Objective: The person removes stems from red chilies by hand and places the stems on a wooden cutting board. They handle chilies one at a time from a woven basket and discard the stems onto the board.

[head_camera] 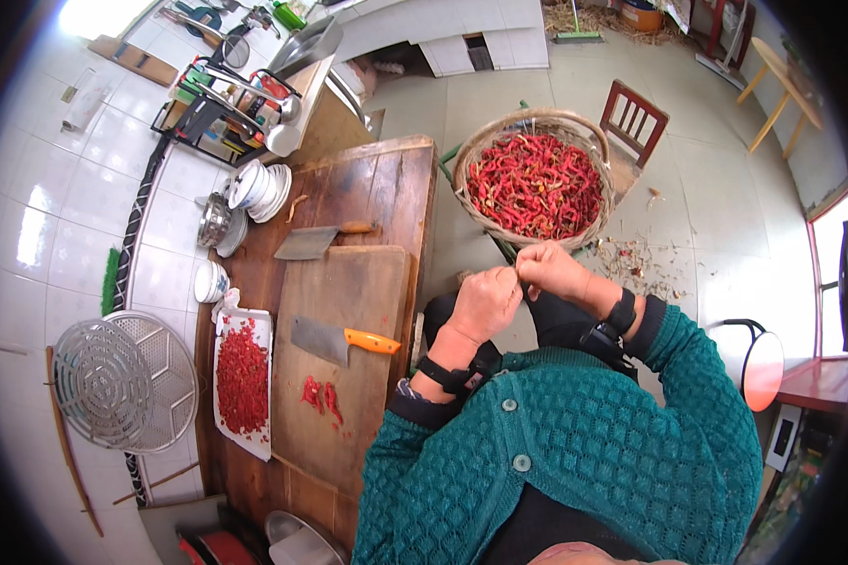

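Observation:
My left hand [486, 304] and my right hand [550, 271] meet over my lap, fingers curled and fingertips touching; whether a small thing is between them is hidden. Just beyond them stands a wicker basket [466, 198] full of red dried chilies [537, 183]. On the wooden table to the left, a cutting board [332, 296] bears a cleaver with an orange handle [346, 340] and a few red chilies [321, 397]. A second cleaver with a wooden handle [318, 239] lies at the board's far end. Beside the board, a white tray [256, 450] holds chopped red chilies [242, 378].
White bowls and plates [261, 191] and metal bowls [214, 220] stand along the tiled wall. A small wooden chair [634, 123] is behind the basket. Stem scraps [639, 265] litter the floor to its right. A round-topped stool [762, 371] stands at the right.

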`<state>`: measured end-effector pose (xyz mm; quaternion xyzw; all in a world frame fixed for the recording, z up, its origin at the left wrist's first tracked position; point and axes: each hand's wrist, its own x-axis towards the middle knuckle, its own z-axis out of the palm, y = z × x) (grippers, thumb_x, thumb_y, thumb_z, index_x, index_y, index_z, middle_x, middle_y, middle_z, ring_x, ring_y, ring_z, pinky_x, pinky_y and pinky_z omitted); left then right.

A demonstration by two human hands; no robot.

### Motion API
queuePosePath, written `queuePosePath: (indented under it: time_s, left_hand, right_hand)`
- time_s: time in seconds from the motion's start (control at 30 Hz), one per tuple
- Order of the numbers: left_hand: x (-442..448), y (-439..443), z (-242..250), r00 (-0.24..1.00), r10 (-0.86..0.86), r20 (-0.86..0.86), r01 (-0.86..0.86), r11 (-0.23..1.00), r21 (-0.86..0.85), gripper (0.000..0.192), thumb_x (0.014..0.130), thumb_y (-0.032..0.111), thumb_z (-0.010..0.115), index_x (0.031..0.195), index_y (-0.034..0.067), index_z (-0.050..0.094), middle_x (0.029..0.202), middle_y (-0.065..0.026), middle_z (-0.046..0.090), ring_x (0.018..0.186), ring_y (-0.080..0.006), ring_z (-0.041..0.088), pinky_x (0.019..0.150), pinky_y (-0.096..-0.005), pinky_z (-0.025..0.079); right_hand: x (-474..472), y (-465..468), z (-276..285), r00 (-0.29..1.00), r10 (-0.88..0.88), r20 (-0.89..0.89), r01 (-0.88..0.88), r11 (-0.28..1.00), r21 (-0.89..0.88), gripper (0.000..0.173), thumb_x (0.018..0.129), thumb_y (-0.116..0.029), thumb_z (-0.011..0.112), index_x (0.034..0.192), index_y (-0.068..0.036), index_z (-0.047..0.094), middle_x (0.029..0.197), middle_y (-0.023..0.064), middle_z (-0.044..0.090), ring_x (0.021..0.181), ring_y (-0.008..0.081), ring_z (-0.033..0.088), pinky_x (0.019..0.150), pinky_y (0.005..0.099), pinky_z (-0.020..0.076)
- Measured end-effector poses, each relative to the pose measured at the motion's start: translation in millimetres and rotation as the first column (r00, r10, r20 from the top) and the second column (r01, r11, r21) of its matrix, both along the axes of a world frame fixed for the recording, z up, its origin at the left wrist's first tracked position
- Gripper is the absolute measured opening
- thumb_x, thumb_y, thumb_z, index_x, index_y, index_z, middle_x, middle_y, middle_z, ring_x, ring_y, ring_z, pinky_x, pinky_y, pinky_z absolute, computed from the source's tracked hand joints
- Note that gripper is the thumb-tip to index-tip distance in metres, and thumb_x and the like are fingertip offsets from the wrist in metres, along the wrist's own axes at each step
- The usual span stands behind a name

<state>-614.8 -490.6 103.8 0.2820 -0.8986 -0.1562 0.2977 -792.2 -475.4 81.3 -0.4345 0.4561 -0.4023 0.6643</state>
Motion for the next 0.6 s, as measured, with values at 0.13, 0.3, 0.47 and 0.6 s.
queuePosePath:
  time_s: [0.13, 0.3, 0.47, 0.6]
  left_hand:
    - [-1, 0, 5, 0.999, -0.035, -0.029, 0.036, 0.998, 0.043, 0.011, 0.080, 0.006, 0.061, 0.074, 0.003, 0.052, 0.068, -0.0161, 0.056, 0.063, -0.0362, 0.058, 0.055, -0.0430, 0.047]
    - [-2, 0, 6, 0.991, -0.055, -0.120, 0.070, 0.990, 0.122, 0.012, 0.085, 0.007, 0.060, 0.076, 0.002, 0.054, 0.064, -0.0135, 0.055, 0.058, -0.0317, 0.057, 0.052, -0.0385, 0.046]
    - [4, -3, 4, 0.963, 0.173, -0.206, 0.081, 0.542, 0.836, 0.017, 0.093, 0.014, 0.057, 0.081, 0.002, 0.062, 0.058, -0.0047, 0.053, 0.051, -0.0140, 0.051, 0.049, -0.0308, 0.043]
    - [11, -7, 8, 0.889, 0.312, -0.335, 0.320, 0.101, 0.942, 0.019, 0.094, 0.014, 0.056, 0.082, 0.001, 0.063, 0.059, 0.0020, 0.052, 0.049, -0.0054, 0.045, 0.045, -0.0223, 0.036]
  right_hand:
    - [-1, 1, 0, 0.956, -0.106, 0.274, 0.000, 0.933, 0.360, 0.017, 0.079, -0.011, 0.055, 0.063, -0.008, 0.052, 0.056, 0.0007, 0.047, 0.040, 0.0107, 0.041, 0.042, 0.0343, 0.0460]
    - [-6, 2, 2, 0.948, -0.046, 0.315, -0.086, 0.916, 0.392, 0.015, 0.080, -0.011, 0.054, 0.065, -0.007, 0.056, 0.057, 0.0009, 0.049, 0.042, 0.0122, 0.044, 0.044, 0.0329, 0.0440]
    - [-11, 4, 15, 0.804, -0.251, -0.539, -0.294, 0.619, -0.728, 0.006, 0.079, -0.011, 0.060, 0.076, -0.005, 0.057, 0.066, 0.0098, 0.056, 0.059, 0.0256, 0.057, 0.056, 0.0381, 0.0489]
    - [-14, 1, 26, 0.696, -0.376, -0.612, -0.484, 0.384, -0.787, 0.011, 0.076, -0.010, 0.063, 0.081, -0.008, 0.053, 0.072, 0.0099, 0.054, 0.069, 0.0299, 0.059, 0.059, 0.0415, 0.0478]
